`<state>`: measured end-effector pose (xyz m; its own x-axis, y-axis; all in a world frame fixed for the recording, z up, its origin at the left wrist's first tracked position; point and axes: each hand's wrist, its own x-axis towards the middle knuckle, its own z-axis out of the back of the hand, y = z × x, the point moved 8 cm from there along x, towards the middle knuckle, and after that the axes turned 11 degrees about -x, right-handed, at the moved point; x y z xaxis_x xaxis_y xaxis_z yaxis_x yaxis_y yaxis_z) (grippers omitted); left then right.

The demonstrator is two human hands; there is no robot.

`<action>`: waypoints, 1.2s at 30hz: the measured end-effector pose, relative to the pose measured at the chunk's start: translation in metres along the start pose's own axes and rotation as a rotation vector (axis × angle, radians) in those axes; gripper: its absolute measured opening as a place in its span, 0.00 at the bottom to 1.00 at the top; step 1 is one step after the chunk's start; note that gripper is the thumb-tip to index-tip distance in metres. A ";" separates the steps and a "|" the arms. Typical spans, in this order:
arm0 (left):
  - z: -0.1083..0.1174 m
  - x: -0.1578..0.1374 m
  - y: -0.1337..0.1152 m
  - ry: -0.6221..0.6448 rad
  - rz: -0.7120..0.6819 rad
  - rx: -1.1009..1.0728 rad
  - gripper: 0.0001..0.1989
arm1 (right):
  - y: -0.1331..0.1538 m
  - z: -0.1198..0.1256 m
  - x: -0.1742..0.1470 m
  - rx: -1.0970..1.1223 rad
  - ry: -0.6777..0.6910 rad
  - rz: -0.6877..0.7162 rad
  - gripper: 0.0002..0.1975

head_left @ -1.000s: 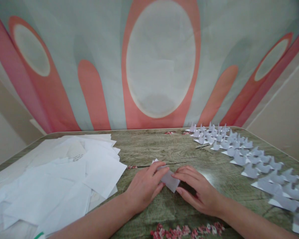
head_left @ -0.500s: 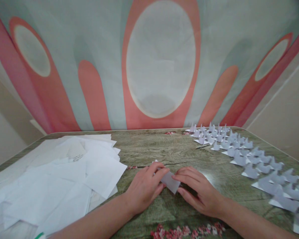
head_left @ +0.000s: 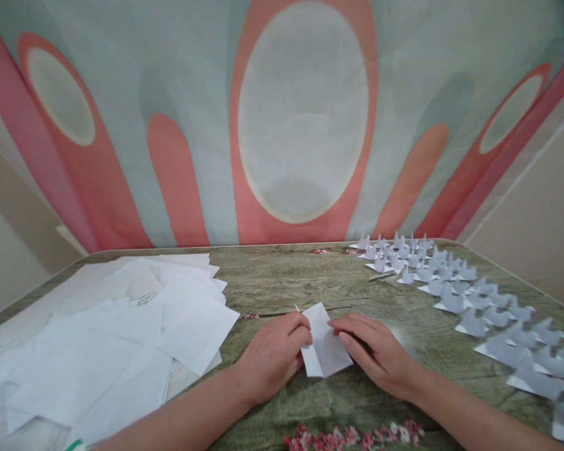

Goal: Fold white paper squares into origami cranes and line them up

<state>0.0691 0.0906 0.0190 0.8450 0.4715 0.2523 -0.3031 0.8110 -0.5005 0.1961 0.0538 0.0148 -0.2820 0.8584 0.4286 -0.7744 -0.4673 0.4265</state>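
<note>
Between my hands at the middle of the table is a small white sheet of paper (head_left: 331,351), partly unfolded, with a crease running down it. My left hand (head_left: 277,351) pinches its left edge, fingers curled over it. At its right edge, my right hand (head_left: 376,354) holds the paper between thumb and fingertips. Some of the left edge is hidden behind the left fingers. Rows of folded white paper birds (head_left: 472,322) stand along the right side of the table, apart from my right hand.
A wide, loose pile of white paper sheets (head_left: 108,351) covers the left side of the wood-patterned table (head_left: 272,275). Printed red and pink flowers (head_left: 352,436) mark its near edge. Behind the table hangs a red and grey-green patterned backdrop (head_left: 305,119).
The paper was folded into a narrow strip and now lies opened wider, showing its inner crease. My right hand has shifted slightly, still at its right edge; my left hand stays nearly in place.
</note>
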 end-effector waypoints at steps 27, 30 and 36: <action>0.003 -0.004 0.004 -0.012 0.062 0.066 0.14 | -0.025 -0.006 0.006 0.067 0.071 -0.004 0.09; 0.007 -0.003 0.003 -0.031 0.112 -0.023 0.17 | -0.024 -0.005 0.008 0.058 0.099 -0.035 0.09; 0.009 -0.001 0.017 -0.064 0.264 -0.116 0.23 | -0.035 -0.006 0.006 -0.019 0.100 -0.194 0.18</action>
<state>0.0590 0.1063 0.0176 0.7131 0.6848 0.1504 -0.4532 0.6139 -0.6463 0.2177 0.0769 -0.0025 -0.1803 0.9490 0.2586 -0.8300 -0.2879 0.4778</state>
